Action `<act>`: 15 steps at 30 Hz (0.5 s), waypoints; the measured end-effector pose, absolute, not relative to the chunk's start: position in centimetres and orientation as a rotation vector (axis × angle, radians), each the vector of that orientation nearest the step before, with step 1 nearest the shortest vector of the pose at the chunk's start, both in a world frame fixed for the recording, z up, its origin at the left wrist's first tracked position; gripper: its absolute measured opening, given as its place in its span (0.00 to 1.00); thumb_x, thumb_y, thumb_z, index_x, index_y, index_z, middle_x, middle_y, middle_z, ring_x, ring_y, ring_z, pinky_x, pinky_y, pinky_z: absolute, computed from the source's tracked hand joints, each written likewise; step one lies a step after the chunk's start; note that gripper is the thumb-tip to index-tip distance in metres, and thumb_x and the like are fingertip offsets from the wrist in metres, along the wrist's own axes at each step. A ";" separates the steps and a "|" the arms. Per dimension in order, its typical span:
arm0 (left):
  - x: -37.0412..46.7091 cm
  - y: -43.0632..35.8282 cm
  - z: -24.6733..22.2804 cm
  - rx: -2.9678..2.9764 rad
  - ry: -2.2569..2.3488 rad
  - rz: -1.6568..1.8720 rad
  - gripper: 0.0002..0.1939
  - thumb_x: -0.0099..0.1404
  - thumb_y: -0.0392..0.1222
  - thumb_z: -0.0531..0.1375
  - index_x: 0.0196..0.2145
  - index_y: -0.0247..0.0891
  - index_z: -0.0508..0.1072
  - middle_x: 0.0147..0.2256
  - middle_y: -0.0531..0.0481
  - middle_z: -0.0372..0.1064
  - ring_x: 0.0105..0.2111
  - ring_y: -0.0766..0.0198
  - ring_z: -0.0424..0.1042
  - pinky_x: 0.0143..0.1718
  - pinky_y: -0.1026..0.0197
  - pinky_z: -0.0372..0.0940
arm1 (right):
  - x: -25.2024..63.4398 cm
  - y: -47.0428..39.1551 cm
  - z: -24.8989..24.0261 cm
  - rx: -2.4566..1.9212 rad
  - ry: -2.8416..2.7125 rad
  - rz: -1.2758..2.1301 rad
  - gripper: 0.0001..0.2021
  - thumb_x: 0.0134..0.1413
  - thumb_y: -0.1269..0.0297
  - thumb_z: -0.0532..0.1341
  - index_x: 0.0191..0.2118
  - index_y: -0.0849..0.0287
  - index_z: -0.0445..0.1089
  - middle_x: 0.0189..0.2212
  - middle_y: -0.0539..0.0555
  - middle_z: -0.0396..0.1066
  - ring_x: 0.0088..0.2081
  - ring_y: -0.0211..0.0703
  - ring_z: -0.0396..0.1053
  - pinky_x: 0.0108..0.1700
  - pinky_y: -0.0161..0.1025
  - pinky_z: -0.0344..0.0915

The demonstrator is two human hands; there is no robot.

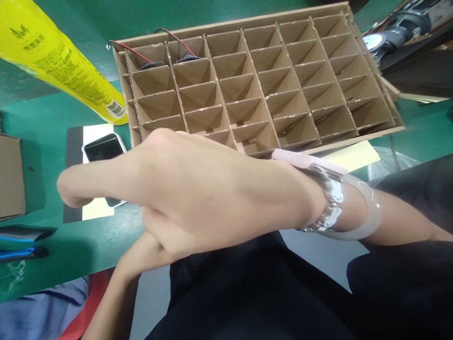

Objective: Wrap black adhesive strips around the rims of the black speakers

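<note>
My right hand [198,193] reaches in from the right, its back toward me, above the near edge of a cardboard box [233,21] with a grid of dividers. One bent finger points left with its tip curled under; the others are hidden, and what they hold cannot be made out. A metal band and a clear band circle that wrist. My left hand [150,250] comes up from below and passes behind the right one, so its fingers are hidden. Two dark parts with red wires, one left part [152,65] and one right part [189,58], sit in the far-left cells.
A yellow bag [67,61] leans at the box's left. Beneath my finger, a white-framed phone-like device [104,148] rests on pale paper. Black-and-blue tools [23,253] and a brown carton [10,174] are at the left. A grey mechanical device [406,26] stands at upper right.
</note>
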State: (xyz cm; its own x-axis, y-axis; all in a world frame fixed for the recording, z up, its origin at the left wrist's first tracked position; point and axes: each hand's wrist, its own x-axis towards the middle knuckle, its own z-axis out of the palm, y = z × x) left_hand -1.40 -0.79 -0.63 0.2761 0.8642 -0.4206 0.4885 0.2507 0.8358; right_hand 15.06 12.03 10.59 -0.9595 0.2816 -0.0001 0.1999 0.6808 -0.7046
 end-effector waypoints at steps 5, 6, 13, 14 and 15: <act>-2.0 -1.5 -1.7 1.414 1.320 0.424 0.14 0.54 0.41 0.67 0.18 0.40 0.66 0.16 0.55 0.59 0.30 0.58 0.72 0.33 0.62 0.71 | 15.2 12.1 10.1 -0.324 -2.689 1.039 0.25 0.46 0.77 0.47 0.51 0.62 0.63 0.20 0.42 0.46 0.20 0.24 0.39 0.23 0.27 0.38; -2.1 -1.6 -1.8 1.411 1.309 0.433 0.14 0.54 0.41 0.67 0.19 0.40 0.66 0.17 0.55 0.59 0.30 0.59 0.72 0.33 0.63 0.70 | 15.2 12.2 10.0 -0.320 -2.683 1.038 0.26 0.44 0.77 0.45 0.51 0.63 0.64 0.19 0.41 0.46 0.20 0.23 0.39 0.23 0.26 0.38; -1.3 -1.6 -1.5 1.357 1.205 0.447 0.09 0.62 0.39 0.60 0.24 0.39 0.70 0.20 0.54 0.68 0.21 0.68 0.67 0.23 0.70 0.65 | 15.1 12.3 9.2 -0.361 -2.738 0.875 0.30 0.42 0.77 0.43 0.52 0.61 0.66 0.20 0.41 0.52 0.21 0.20 0.43 0.27 0.24 0.44; -1.1 -1.6 -1.4 1.348 1.201 0.444 0.09 0.62 0.39 0.60 0.24 0.39 0.70 0.20 0.53 0.69 0.20 0.69 0.67 0.22 0.70 0.64 | 15.1 12.4 9.1 -0.362 -2.751 0.843 0.29 0.43 0.77 0.43 0.52 0.61 0.65 0.20 0.42 0.51 0.21 0.21 0.43 0.27 0.25 0.44; -0.9 -1.7 -1.3 1.338 1.210 0.447 0.09 0.62 0.39 0.60 0.24 0.39 0.70 0.20 0.54 0.69 0.20 0.69 0.67 0.21 0.70 0.63 | 15.1 12.4 9.1 -0.360 -2.756 0.814 0.29 0.43 0.78 0.44 0.52 0.62 0.65 0.20 0.42 0.50 0.21 0.22 0.43 0.27 0.25 0.43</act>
